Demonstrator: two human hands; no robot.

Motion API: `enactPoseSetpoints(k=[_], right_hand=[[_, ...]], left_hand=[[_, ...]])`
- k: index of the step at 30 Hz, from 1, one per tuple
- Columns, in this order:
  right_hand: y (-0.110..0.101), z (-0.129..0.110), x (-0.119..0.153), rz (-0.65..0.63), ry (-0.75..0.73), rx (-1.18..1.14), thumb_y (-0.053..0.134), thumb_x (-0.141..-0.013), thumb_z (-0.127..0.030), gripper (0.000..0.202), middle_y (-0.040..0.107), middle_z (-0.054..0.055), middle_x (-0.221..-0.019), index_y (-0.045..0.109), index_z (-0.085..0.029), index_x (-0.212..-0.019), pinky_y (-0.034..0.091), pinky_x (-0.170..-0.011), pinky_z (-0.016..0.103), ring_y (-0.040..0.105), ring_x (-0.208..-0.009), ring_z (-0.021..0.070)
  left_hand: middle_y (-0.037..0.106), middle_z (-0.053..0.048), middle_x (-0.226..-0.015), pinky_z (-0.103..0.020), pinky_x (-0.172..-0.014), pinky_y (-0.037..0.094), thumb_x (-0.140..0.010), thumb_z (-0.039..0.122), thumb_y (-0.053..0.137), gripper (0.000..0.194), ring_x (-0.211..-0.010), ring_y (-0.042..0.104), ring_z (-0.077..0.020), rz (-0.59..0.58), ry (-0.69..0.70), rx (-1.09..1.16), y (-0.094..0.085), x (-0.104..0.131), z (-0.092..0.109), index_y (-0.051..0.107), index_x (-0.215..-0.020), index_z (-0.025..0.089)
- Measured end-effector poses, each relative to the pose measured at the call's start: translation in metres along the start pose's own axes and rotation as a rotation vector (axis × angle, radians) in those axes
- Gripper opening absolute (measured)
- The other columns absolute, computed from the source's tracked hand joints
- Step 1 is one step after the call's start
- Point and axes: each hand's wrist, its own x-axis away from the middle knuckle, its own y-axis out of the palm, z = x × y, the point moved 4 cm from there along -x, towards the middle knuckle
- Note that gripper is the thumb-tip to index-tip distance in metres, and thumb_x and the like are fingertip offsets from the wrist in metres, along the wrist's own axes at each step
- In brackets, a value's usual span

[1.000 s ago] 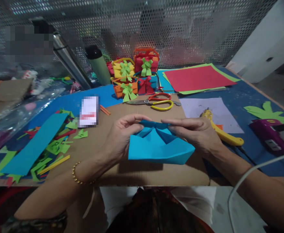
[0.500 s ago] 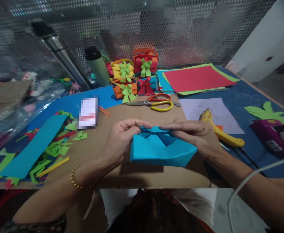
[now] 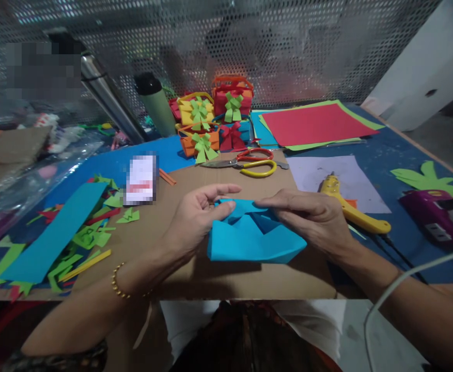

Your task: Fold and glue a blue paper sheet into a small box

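Note:
A folded blue paper box (image 3: 255,243) is held up above the brown cardboard sheet (image 3: 160,276), its far flap raised between my two hands. My left hand (image 3: 201,214) grips the flap's left end; the thumb lies on the near face and the index finger stretches out above the edge. At the flap's right end, my right hand (image 3: 307,214) pinches the paper between thumb and fingers. Beyond the box lie scissors (image 3: 245,163) with one red and one yellow handle. To the right, a yellow glue gun (image 3: 348,209) rests on a white paper sheet (image 3: 365,178).
Several small paper bags with bows (image 3: 199,113) stand at the back. Red paper (image 3: 319,124) tops a stack at back right. A long blue strip (image 3: 59,232) lies over green scraps at left. Two bottles (image 3: 154,103) lean behind. A purple tool (image 3: 435,219) sits far right.
My left thumb has moved onto the near face of the flap and the index finger has lifted from its edge. The box has tilted slightly; my right hand keeps its pinch.

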Motion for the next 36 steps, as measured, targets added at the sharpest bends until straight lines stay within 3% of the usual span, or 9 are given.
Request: enactPoseSetpoints(k=[3,8,11,14,18,25,36], right_hand=[[0.002,-0.001,0.000,0.008,0.004,0.042,0.063,-0.091,-0.030,0.025,0.076,0.004,-0.079,0.085,-0.027,-0.103,0.051,-0.063,0.029,0.066,-0.070,0.0163],[0.000,0.007,-0.001,0.023,0.172,-0.005,0.062,-0.085,-0.027,0.049,0.074,0.001,-0.077,0.074,-0.023,-0.132,0.049,-0.061,0.028,0.060,-0.062,0.0140],[-0.003,0.012,-0.004,0.047,0.247,-0.102,0.063,-0.085,-0.031,0.041,0.075,0.003,-0.079,0.078,-0.021,-0.122,0.052,-0.067,0.030,0.065,-0.068,0.0165],[-0.006,0.013,-0.007,0.071,0.300,-0.133,0.061,-0.090,-0.048,0.038,0.076,0.005,-0.082,0.081,-0.020,-0.106,0.052,-0.069,0.030,0.065,-0.070,0.0169],[0.002,0.010,-0.008,-0.085,0.296,-0.041,0.064,-0.085,-0.070,0.054,0.067,0.004,-0.067,0.075,-0.019,-0.075,0.045,-0.060,0.028,0.060,-0.066,0.0164],[0.008,0.018,-0.006,-0.110,0.344,-0.187,0.073,-0.075,-0.072,0.054,0.061,0.000,-0.064,0.069,-0.019,-0.073,0.040,-0.057,0.026,0.052,-0.061,0.0132],[0.005,0.020,-0.006,-0.098,0.313,-0.110,0.069,-0.081,-0.067,0.053,0.046,-0.003,-0.058,0.054,-0.021,-0.059,0.033,-0.055,0.027,0.041,-0.060,0.0117]], left_hand=[[0.070,-0.002,-0.078,-0.020,-0.053,0.047,-0.067,0.029,0.087,0.053,-0.058,0.059,-0.0092,-0.013,0.007,0.007,-0.001,0.000,0.002,0.076,-0.116,0.012],[0.073,-0.004,-0.085,-0.019,-0.052,0.043,-0.074,0.029,0.081,0.044,-0.058,0.053,-0.0075,0.014,0.091,-0.156,-0.003,0.002,0.009,0.078,-0.115,0.014],[0.077,-0.006,-0.096,-0.018,-0.052,0.042,-0.078,0.030,0.078,0.040,-0.063,0.054,-0.0086,0.060,0.157,-0.253,-0.004,0.003,0.011,0.079,-0.115,0.015],[0.077,-0.006,-0.097,-0.019,-0.052,0.040,-0.080,0.032,0.076,0.039,-0.063,0.054,-0.0094,0.060,0.186,-0.310,-0.003,0.004,0.010,0.079,-0.116,0.016],[0.078,-0.006,-0.097,-0.021,-0.057,0.043,-0.083,0.033,0.074,0.036,-0.069,0.060,-0.0124,0.032,0.219,-0.367,-0.001,0.005,0.009,0.080,-0.115,0.017],[0.081,-0.008,-0.104,-0.023,-0.062,0.047,-0.085,0.031,0.072,0.031,-0.075,0.065,-0.0146,-0.025,0.264,-0.397,0.001,0.005,0.008,0.081,-0.111,0.017],[0.081,-0.009,-0.105,-0.025,-0.070,0.053,-0.085,0.030,0.072,0.033,-0.085,0.069,-0.0180,-0.061,0.219,-0.363,0.004,0.006,0.006,0.080,-0.113,0.016]])
